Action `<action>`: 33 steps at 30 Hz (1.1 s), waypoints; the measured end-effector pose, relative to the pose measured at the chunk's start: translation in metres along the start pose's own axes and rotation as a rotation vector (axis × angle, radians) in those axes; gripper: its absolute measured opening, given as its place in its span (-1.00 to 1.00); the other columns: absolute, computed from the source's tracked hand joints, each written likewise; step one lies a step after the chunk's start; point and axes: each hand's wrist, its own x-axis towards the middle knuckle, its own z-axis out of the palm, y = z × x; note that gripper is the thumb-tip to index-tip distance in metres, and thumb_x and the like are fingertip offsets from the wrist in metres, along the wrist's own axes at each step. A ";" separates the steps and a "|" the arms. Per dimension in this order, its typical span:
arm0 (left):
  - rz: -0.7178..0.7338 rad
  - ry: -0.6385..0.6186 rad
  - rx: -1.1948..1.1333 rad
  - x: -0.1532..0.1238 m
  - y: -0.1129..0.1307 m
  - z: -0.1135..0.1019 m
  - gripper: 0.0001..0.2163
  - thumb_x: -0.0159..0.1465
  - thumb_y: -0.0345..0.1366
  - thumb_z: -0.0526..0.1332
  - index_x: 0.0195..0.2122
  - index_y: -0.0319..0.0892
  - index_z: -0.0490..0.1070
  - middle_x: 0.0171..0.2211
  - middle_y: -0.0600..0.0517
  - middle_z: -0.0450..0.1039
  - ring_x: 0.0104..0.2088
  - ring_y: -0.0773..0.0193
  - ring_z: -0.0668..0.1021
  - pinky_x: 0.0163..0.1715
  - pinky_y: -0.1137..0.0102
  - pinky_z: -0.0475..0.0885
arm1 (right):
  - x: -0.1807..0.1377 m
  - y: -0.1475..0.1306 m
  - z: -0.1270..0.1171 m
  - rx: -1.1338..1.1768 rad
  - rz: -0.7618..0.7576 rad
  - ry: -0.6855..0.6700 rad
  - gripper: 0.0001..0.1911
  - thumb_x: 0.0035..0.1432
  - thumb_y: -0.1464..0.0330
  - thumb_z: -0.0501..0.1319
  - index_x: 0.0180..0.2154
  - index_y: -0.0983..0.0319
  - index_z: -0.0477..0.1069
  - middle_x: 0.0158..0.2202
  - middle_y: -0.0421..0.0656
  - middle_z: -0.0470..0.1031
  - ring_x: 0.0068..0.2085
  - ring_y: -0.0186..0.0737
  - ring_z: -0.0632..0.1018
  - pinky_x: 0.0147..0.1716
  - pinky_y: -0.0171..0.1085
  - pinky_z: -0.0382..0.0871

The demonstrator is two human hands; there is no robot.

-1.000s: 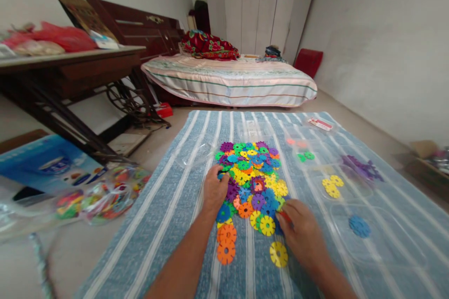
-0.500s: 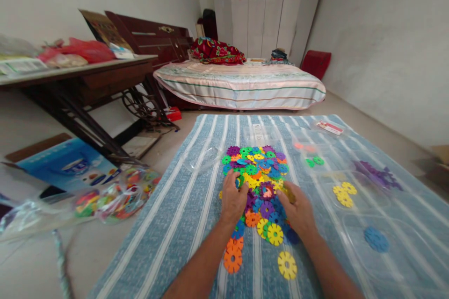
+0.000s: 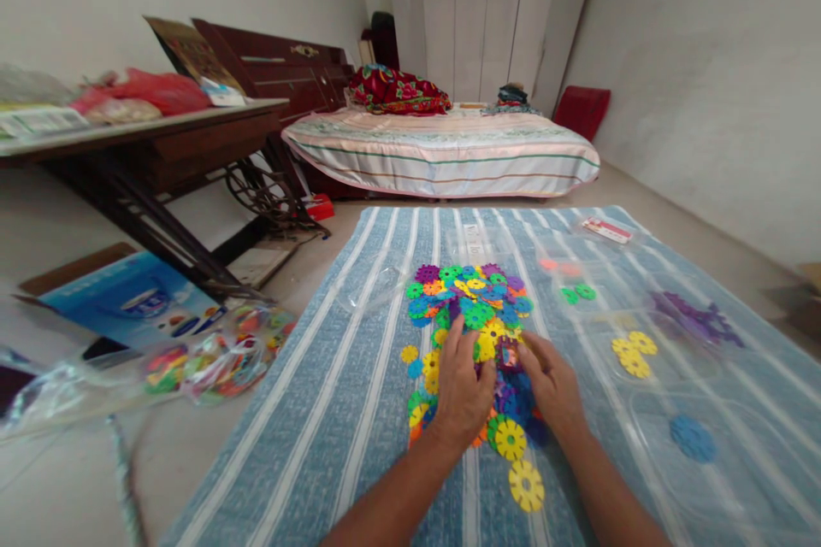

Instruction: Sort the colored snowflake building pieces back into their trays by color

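A pile of colourful notched plastic discs [image 3: 475, 314] lies on the striped cloth. My left hand [image 3: 463, 389] reaches over the middle of it, fingers stretched and apart, touching discs. A purple disc [image 3: 454, 308] shows just past its fingertips. My right hand [image 3: 552, 385] rests at the pile's right edge, thumb and fingers apart and slightly bent. By its thumb is a purple square-looking piece [image 3: 509, 353] with a pinkish centre. Between my wrists lie yellow discs [image 3: 511, 440], one more nearer me. Discs under both palms are hidden.
Clear plastic trays on the right hold blue discs [image 3: 693, 438], yellow discs [image 3: 634, 354], green discs [image 3: 578, 293] and purple discs [image 3: 696, 318]. An empty-looking clear container [image 3: 378, 286] sits left of the pile. Bagged toys [image 3: 218, 359] lie beside the cloth [image 3: 308, 410].
My left hand has swept right across the pile, uncovering yellow and blue discs on its left. The purple square-looking piece and several discs have shifted right. My right hand moved slightly right.
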 end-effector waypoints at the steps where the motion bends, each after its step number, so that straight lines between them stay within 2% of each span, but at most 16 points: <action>1: 0.022 -0.019 0.007 -0.004 0.003 0.002 -0.66 0.13 -0.42 0.13 -0.03 -0.18 0.31 0.20 -0.16 0.16 0.22 0.04 0.21 0.18 0.03 0.17 | 0.000 -0.001 0.000 0.006 -0.001 -0.001 -0.53 0.14 0.07 0.11 -0.08 0.27 0.42 -0.06 -0.01 0.47 -0.02 -0.06 0.45 0.02 -0.03 0.28; 5: 0.094 -0.126 0.004 -0.019 0.020 0.005 -0.65 0.10 -0.42 0.16 -0.05 -0.13 0.34 0.16 -0.14 0.23 0.17 0.00 0.27 0.15 -0.03 0.20 | 0.000 -0.003 -0.003 0.016 0.007 0.000 -0.52 0.14 0.05 0.10 -0.09 0.27 0.43 -0.06 0.00 0.47 -0.03 -0.06 0.46 0.00 -0.06 0.30; 8: 0.139 -0.197 -0.048 -0.026 0.032 0.004 -0.63 0.10 -0.45 0.14 -0.05 -0.09 0.34 0.13 -0.09 0.28 0.15 0.05 0.31 0.15 0.02 0.22 | 0.000 -0.002 -0.004 0.030 0.019 -0.013 -0.51 0.14 0.04 0.09 -0.08 0.26 0.43 -0.06 -0.02 0.47 -0.04 -0.06 0.47 -0.01 -0.06 0.31; 12: 0.154 -0.187 -0.095 -0.022 0.035 -0.001 -0.69 0.16 -0.42 0.11 -0.06 -0.11 0.35 0.11 -0.08 0.31 0.15 0.12 0.32 0.14 0.12 0.29 | 0.000 -0.001 -0.006 0.031 0.010 -0.022 -0.50 0.14 0.03 0.08 -0.08 0.25 0.44 -0.06 -0.03 0.48 -0.05 -0.05 0.47 -0.01 -0.04 0.31; 16: 0.121 -0.054 -0.051 0.001 0.015 -0.013 -0.77 0.18 -0.35 0.11 -0.13 -0.15 0.39 0.06 -0.11 0.37 0.11 0.13 0.38 0.12 0.14 0.30 | 0.000 -0.002 -0.006 0.030 0.012 0.005 -0.51 0.14 0.04 0.09 -0.09 0.25 0.45 -0.09 -0.04 0.49 -0.08 -0.06 0.48 -0.03 -0.06 0.34; 19: 0.013 0.037 0.037 0.023 -0.010 -0.025 -0.80 0.17 -0.33 0.12 -0.18 -0.16 0.41 0.01 -0.13 0.40 0.08 0.11 0.41 0.13 0.15 0.29 | 0.000 -0.003 -0.005 0.030 0.017 0.017 -0.52 0.14 0.05 0.08 -0.11 0.26 0.46 -0.10 -0.03 0.50 -0.07 -0.07 0.48 -0.03 -0.07 0.33; 23: -0.137 0.050 0.148 0.038 -0.038 -0.034 -0.78 0.12 -0.35 0.15 -0.18 -0.16 0.40 -0.01 -0.11 0.41 0.09 0.09 0.40 0.12 0.12 0.28 | 0.000 -0.005 -0.004 0.039 0.009 0.043 -0.54 0.14 0.05 0.09 -0.13 0.25 0.48 -0.11 -0.03 0.51 -0.07 -0.06 0.48 -0.02 -0.05 0.33; 26: -0.173 0.015 0.209 0.036 -0.050 -0.033 -0.75 0.12 -0.34 0.15 -0.16 -0.17 0.39 0.00 -0.11 0.41 0.11 0.07 0.38 0.12 0.11 0.27 | 0.000 -0.005 -0.004 0.054 0.014 0.040 -0.53 0.13 0.05 0.10 -0.14 0.25 0.48 -0.11 -0.04 0.51 -0.07 -0.05 0.48 -0.01 -0.04 0.32; 33: -0.084 -0.003 0.321 0.007 -0.058 -0.032 -0.73 0.14 -0.32 0.13 -0.12 -0.21 0.37 0.08 -0.18 0.33 0.14 -0.01 0.34 0.14 0.07 0.22 | 0.001 -0.001 -0.004 0.080 0.022 0.019 -0.52 0.14 0.03 0.09 -0.12 0.25 0.47 -0.08 -0.04 0.50 -0.03 -0.04 0.46 0.03 -0.03 0.27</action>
